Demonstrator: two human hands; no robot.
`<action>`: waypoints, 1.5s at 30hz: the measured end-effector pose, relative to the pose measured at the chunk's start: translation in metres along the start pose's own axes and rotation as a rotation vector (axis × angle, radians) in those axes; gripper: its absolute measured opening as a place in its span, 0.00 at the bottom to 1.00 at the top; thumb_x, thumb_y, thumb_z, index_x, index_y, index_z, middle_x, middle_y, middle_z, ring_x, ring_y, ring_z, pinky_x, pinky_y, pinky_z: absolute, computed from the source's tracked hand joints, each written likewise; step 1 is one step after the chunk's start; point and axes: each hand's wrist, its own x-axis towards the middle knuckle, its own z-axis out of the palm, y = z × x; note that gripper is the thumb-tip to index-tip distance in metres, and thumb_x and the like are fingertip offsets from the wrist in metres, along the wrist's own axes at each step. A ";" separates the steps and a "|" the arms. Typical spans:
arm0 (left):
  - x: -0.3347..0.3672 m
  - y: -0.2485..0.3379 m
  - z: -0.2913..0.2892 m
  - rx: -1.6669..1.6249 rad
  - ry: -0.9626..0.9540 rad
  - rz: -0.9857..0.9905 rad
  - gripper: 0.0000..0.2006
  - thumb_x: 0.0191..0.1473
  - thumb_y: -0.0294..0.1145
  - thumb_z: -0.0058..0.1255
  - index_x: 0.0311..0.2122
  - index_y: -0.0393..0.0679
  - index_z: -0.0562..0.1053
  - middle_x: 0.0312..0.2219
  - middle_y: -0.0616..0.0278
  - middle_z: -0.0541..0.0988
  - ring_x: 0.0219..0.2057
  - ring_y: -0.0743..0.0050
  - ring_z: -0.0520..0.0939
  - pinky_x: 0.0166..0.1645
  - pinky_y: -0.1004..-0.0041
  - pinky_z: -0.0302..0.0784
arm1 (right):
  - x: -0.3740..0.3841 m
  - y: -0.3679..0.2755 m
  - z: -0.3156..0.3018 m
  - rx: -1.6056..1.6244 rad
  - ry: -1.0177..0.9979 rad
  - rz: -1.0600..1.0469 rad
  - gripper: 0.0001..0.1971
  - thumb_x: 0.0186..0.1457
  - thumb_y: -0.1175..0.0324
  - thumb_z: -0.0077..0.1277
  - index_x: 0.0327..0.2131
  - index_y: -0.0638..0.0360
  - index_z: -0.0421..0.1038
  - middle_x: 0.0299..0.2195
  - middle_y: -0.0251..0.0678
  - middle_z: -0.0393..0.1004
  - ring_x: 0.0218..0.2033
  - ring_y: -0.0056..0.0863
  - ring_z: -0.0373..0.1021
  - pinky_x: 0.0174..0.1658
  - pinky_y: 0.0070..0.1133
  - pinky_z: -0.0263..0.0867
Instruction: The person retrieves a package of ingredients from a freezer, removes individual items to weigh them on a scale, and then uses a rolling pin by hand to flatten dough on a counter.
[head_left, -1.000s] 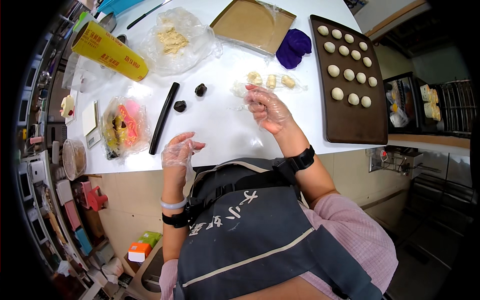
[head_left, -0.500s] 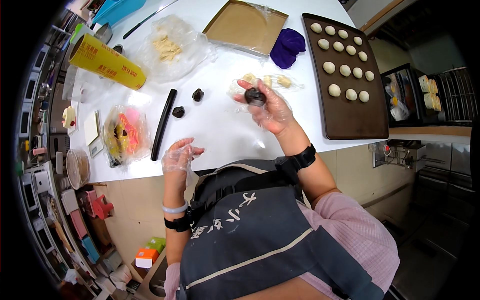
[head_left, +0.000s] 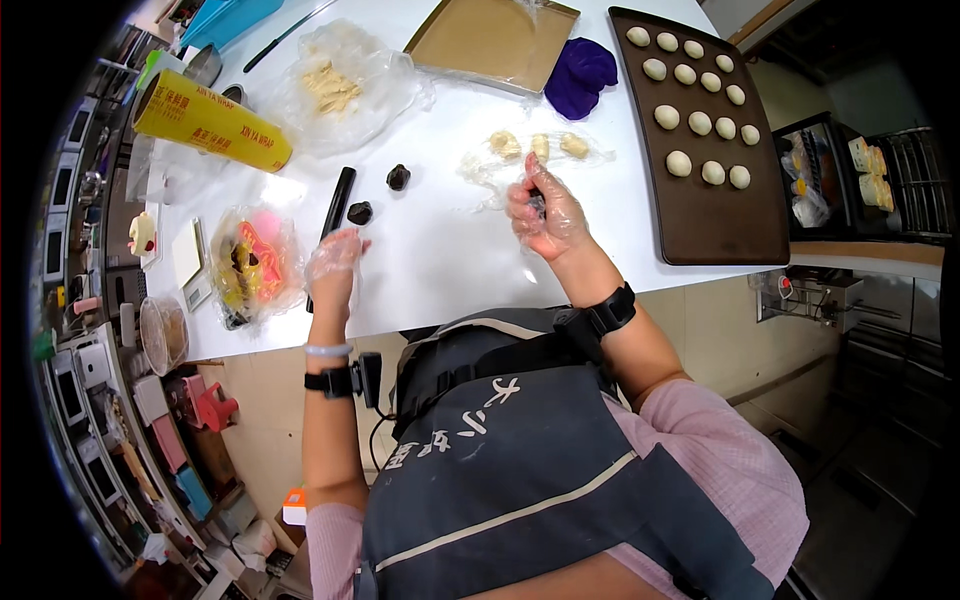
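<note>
My right hand point(head_left: 545, 215), in a clear plastic glove, is closed around a dark filling ball point(head_left: 538, 204), mostly hidden by the fingers. Just beyond it, three pale dough pieces point(head_left: 573, 146) lie on clear plastic film. My left hand point(head_left: 335, 262), gloved too, is over the lower part of a black rod point(head_left: 338, 205), fingers loosely apart and nothing visible in them; whether it touches the rod I cannot tell. Close to its fingertips sits one dark filling lump point(head_left: 360, 212), with another dark lump point(head_left: 398, 178) a little farther off.
A dark baking tray point(head_left: 715, 225) with rows of pale round dough balls stands at right. Along the back are a gold square pan point(head_left: 490, 45), a purple cloth point(head_left: 580, 80) and a bag of crumbly dough point(head_left: 330, 88). A yellow wrap box point(head_left: 210, 122) and scale point(head_left: 190, 262) stand left.
My right hand has closed over the dark ball and come slightly nearer, uncovering the dough pieces. My left hand has moved forward and left, over the rod.
</note>
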 end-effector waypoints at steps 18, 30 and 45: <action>0.091 -0.069 0.022 0.862 0.154 0.412 0.13 0.42 0.29 0.51 0.38 0.49 0.73 0.35 0.62 0.75 0.34 0.66 0.77 0.37 0.70 0.73 | 0.003 -0.023 -0.007 0.213 0.305 -0.074 0.06 0.45 0.71 0.44 0.30 0.61 0.65 0.28 0.38 0.69 0.30 0.25 0.70 0.24 0.11 0.63; 0.038 -0.033 0.011 -0.755 -0.092 -0.440 0.04 0.48 0.30 0.46 0.26 0.42 0.68 0.24 0.62 0.72 0.22 0.75 0.73 0.24 0.85 0.69 | 0.016 -0.023 -0.033 -0.050 0.313 -0.069 0.13 0.49 0.59 0.53 0.25 0.57 0.63 0.19 0.31 0.64 0.15 0.17 0.60 0.15 0.10 0.54; -0.004 -0.002 -0.003 -1.147 -0.072 -0.520 0.23 0.53 0.46 0.45 0.09 0.52 0.59 0.08 0.68 0.62 0.09 0.77 0.62 0.10 0.82 0.52 | 0.011 -0.015 -0.065 -1.453 0.601 -0.187 0.22 0.48 0.56 0.50 0.42 0.62 0.63 0.32 0.42 0.71 0.31 0.32 0.70 0.30 0.24 0.67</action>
